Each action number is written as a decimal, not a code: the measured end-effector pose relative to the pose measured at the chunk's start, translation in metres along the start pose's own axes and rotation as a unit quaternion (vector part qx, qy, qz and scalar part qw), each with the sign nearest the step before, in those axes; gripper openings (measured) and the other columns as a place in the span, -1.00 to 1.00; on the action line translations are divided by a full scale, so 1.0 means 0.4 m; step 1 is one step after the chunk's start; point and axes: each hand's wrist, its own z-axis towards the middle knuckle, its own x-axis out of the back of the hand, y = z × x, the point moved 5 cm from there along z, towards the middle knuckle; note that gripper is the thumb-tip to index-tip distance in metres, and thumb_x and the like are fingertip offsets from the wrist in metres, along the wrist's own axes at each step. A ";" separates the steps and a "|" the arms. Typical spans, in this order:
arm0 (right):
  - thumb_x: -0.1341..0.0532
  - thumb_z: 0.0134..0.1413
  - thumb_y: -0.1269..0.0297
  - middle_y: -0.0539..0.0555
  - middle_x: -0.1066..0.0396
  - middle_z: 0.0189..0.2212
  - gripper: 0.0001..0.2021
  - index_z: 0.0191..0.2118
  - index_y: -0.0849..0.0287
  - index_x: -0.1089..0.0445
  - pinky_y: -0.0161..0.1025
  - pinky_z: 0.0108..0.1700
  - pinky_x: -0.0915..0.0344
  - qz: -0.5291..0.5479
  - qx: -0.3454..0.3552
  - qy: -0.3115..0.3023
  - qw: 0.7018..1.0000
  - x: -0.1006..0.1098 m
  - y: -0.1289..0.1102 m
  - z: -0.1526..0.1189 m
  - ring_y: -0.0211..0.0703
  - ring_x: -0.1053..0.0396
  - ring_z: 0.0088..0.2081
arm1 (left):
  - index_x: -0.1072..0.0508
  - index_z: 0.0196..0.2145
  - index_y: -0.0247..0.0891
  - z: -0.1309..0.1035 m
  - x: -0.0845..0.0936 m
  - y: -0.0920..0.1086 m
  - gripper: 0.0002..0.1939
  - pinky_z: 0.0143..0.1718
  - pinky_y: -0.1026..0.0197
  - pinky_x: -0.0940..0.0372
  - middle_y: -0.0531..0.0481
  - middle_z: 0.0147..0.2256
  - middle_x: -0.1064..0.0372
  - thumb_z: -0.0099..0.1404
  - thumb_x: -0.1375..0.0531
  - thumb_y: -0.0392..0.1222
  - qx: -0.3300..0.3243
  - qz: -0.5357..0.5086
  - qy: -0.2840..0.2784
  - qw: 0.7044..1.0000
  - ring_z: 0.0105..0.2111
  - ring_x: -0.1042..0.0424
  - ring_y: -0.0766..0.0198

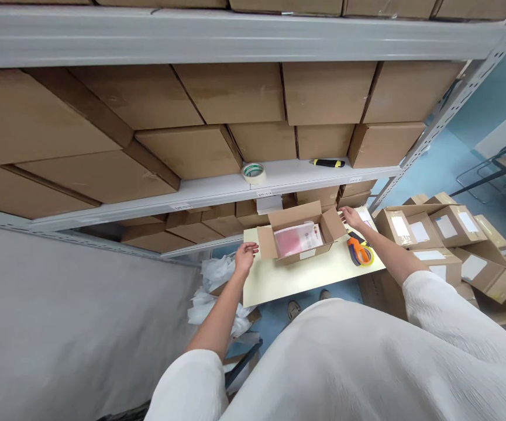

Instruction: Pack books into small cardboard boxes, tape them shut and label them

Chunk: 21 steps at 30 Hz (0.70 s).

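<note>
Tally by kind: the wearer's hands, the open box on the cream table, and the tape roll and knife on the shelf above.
Hands (left hand, right hand): 2
Open cardboard box: 1
Tape roll: 1
Black-and-yellow utility knife: 1
Total: 5

brown carton (294, 216), cream tabletop (288, 279) (the tape dispenser (356, 251), orange)

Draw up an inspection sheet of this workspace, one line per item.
Surface: pale tabletop, in front of the shelving.
Job's things: open carton, pinkish packet inside.
Clutter: orange tape dispenser right of the carton; tape roll and yellow-black cutter on a shelf.
Hands: left hand by the left flap, right hand by the right flap; contact unclear.
Cables: nothing seen.
Surroundings: stacked boxes ahead, labelled cartons right, plastic bags left.
</note>
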 end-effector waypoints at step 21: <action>-0.48 0.04 0.25 0.40 -0.15 0.47 0.12 0.62 0.04 0.11 0.01 0.08 -0.56 -0.100 0.054 -0.146 0.983 -0.178 -0.008 0.026 0.14 -0.53 0.13 | -0.48 0.33 -0.10 -0.088 -0.119 0.005 -0.10 0.44 -0.11 -0.18 -0.26 0.42 -0.21 0.08 -0.49 0.17 -0.183 0.175 -0.282 0.926 0.49 -0.13 -0.13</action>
